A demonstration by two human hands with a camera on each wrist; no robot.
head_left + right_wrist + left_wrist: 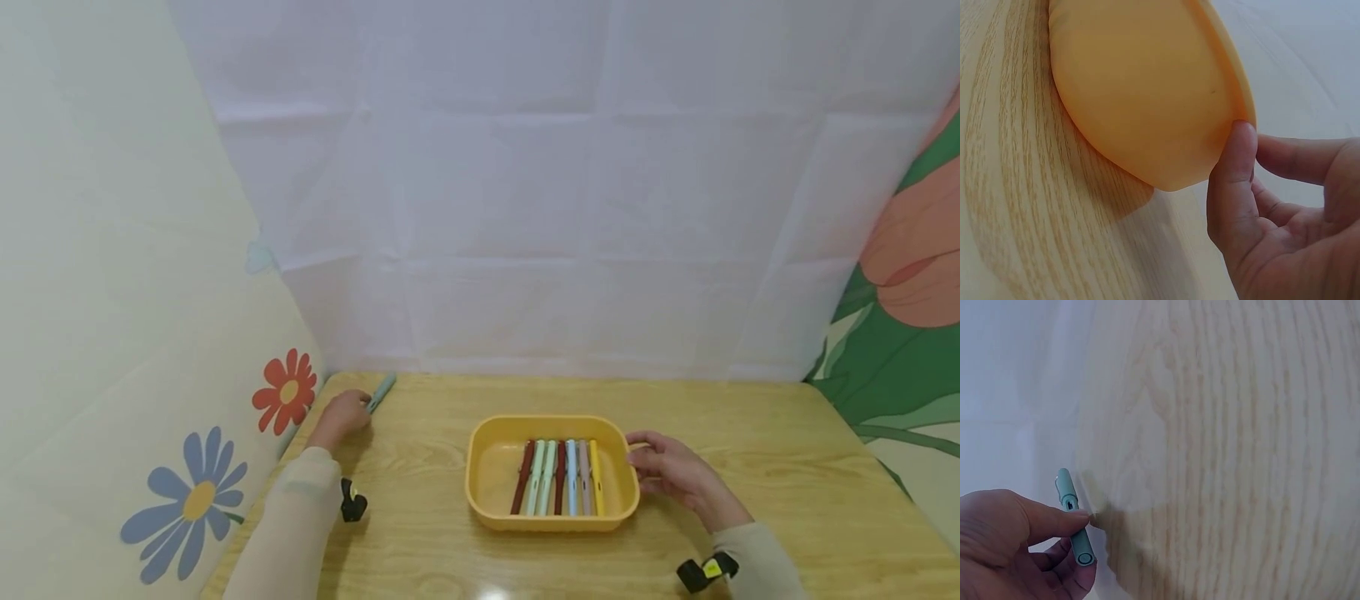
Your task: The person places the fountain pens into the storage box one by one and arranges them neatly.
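At the table's far left corner, my left hand pinches a grey-green pen between thumb and fingers. The left wrist view shows the pen's clip cap pointing away and its round end towards the camera, with the left thumb across the barrel. My right hand grips the right end of a yellow tray, thumb and fingers at its rim. Inside the tray lies a row of several pens: dark red, light green, a light blue pen, a mauve one and a yellow pen.
The wooden table ends at a white cloth backdrop. A flower-printed sheet borders the left side, and another printed sheet the right. Small black cameras sit at both wrists.
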